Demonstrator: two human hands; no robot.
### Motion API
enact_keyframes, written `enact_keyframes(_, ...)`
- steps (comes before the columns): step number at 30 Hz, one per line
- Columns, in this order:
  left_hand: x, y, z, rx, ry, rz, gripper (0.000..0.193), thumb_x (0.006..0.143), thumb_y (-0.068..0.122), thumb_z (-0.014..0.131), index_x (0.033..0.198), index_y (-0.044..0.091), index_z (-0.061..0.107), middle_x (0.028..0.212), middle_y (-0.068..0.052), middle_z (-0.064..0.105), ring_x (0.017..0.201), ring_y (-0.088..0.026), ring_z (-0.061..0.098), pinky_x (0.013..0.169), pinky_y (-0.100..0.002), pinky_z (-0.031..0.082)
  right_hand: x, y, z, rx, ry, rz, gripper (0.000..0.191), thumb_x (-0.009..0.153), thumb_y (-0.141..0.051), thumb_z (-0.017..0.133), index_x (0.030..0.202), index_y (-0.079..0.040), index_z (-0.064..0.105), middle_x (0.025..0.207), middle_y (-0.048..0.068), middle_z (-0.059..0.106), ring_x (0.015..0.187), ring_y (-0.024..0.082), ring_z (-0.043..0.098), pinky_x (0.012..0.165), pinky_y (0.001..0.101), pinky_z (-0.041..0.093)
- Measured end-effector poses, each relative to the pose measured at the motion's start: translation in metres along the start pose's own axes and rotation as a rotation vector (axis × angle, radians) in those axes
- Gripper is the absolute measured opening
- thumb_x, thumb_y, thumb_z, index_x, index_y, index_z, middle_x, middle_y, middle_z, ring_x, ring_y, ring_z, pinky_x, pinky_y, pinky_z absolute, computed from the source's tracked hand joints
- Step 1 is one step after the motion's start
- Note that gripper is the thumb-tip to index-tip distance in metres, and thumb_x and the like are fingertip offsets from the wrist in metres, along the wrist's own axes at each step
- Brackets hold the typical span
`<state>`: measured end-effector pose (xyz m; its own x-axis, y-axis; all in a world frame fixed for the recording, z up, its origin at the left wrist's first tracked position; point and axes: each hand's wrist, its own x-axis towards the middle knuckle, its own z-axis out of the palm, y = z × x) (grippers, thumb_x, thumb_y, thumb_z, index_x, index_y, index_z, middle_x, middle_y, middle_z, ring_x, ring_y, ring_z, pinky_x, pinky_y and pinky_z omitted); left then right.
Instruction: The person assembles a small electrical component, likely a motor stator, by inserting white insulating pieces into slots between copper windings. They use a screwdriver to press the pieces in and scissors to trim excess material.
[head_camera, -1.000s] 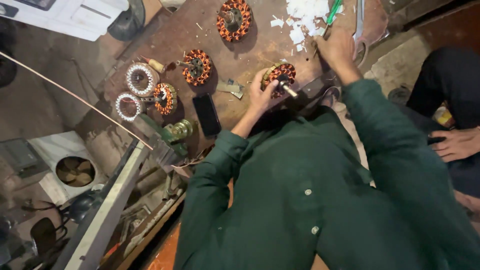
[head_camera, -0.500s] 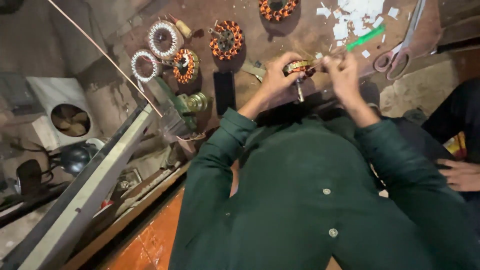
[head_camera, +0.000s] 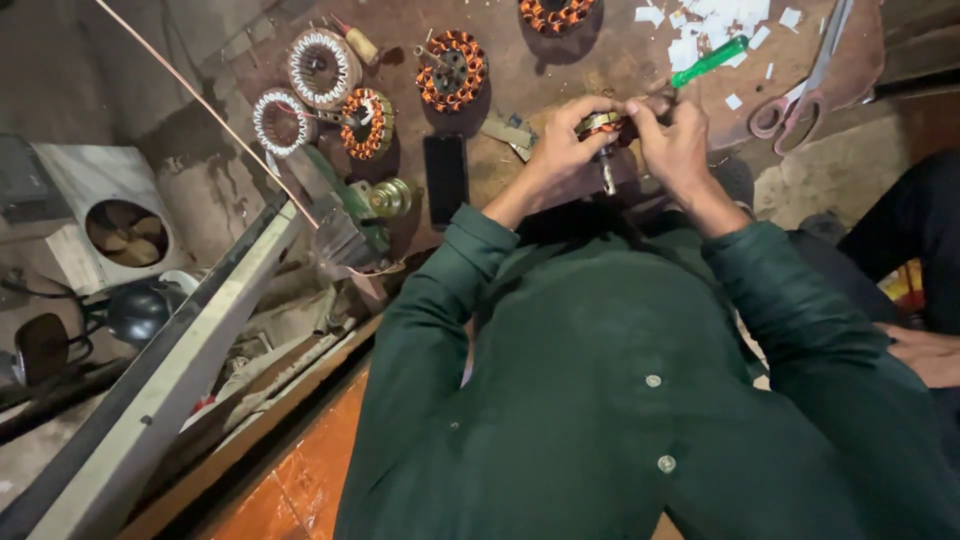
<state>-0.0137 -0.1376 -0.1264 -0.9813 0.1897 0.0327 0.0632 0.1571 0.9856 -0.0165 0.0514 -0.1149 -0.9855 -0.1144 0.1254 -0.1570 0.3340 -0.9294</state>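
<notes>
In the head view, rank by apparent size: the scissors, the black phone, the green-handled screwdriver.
1. scissors, longest.
2. black phone.
3. green-handled screwdriver, partly hidden by the right hand, so unsure against the phone.

stators: 6 (head_camera: 452, 70) | scissors: 1 (head_camera: 805, 85) | screwdrivers: 1 (head_camera: 710, 62) | phones: 1 (head_camera: 446, 180)

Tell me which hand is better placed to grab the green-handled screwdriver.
Right. The right hand sits just below the green-handled screwdriver; the left hand grips the copper-wound stator, farther away.

Motor-repair workshop: copper-wound stators (head_camera: 452, 70), scissors (head_camera: 800, 90).
</notes>
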Motion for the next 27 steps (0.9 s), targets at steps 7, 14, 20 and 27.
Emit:
enact_keyframes(7,0.000,0.004,0.001,0.009,0.023,-0.081,0.038,0.079,0.006,0.078,0.117,0.004,0.072,0.110,-0.013,0.073,0.102,-0.025,0.071,0.094,-0.036,0.056,0.003,-0.001,-0.005,-0.100,-0.015,0.000,0.028,0.104,-0.010,0.077,0.115,0.004,0.056,0.088,0.014,0.066,0.079,0.022,0.067,0.069,0.0341,0.053)
enact_keyframes(14,0.002,-0.001,0.003,-0.062,0.053,-0.093,0.041,0.079,0.001,0.076,0.119,0.007,0.074,0.110,-0.014,0.073,0.100,-0.023,0.072,0.089,-0.033,0.058,-0.010,-0.003,0.012,-0.518,0.142,-0.195,0.031,0.101,-0.010,0.083,0.116,0.005,0.060,0.099,0.023,0.070,0.087,0.038,0.067,0.076,0.0456,0.052)
enact_keyframes(20,0.008,-0.004,0.000,-0.204,-0.017,-0.217,0.036,0.084,0.001,0.076,0.120,0.004,0.072,0.104,-0.010,0.077,0.094,-0.018,0.070,0.085,-0.033,0.058,-0.016,0.003,0.017,0.207,0.087,-0.012,0.016,0.107,-0.001,0.069,0.115,0.006,0.058,0.109,0.017,0.069,0.101,0.023,0.068,0.090,0.0343,0.057)
enact_keyframes(27,0.009,-0.009,-0.012,-0.111,-0.108,-0.035,0.040,0.084,0.002,0.078,0.122,0.004,0.068,0.109,-0.008,0.077,0.100,-0.015,0.072,0.092,-0.031,0.058,-0.003,0.011,-0.008,0.032,0.160,0.127,0.026,0.107,-0.008,0.076,0.112,0.005,0.054,0.096,0.011,0.070,0.085,0.017,0.071,0.075,0.0303,0.057)
